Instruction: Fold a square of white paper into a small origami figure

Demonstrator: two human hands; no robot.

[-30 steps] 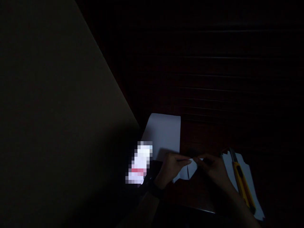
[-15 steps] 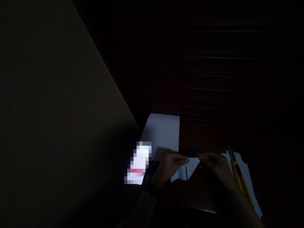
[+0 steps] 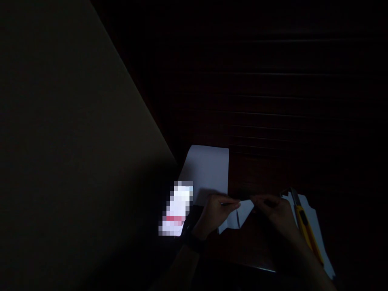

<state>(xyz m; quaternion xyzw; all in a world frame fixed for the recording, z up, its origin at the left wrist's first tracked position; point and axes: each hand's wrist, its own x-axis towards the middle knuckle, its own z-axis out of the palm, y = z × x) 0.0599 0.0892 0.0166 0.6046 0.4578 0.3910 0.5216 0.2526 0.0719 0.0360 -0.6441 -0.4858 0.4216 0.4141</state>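
Between my hands is a small piece of folded white paper, with creases and a pointed right corner. My left hand, a dark band on its wrist, pinches the paper's upper edge between thumb and fingers. At the right corner, the fingertips of my right hand are drawn together against the paper; dim light hides part of that grip. Behind my left hand lies a larger white sheet.
A lit phone, its screen blurred out, stands left of my hands. A yellow box cutter rests on a stack of white paper at the right. The dark wooden table meets a pale wall on the left.
My right fingertips have shifted slightly at the paper's right corner, and that corner has moved a little left. My left hand keeps its pinch almost unmoved.
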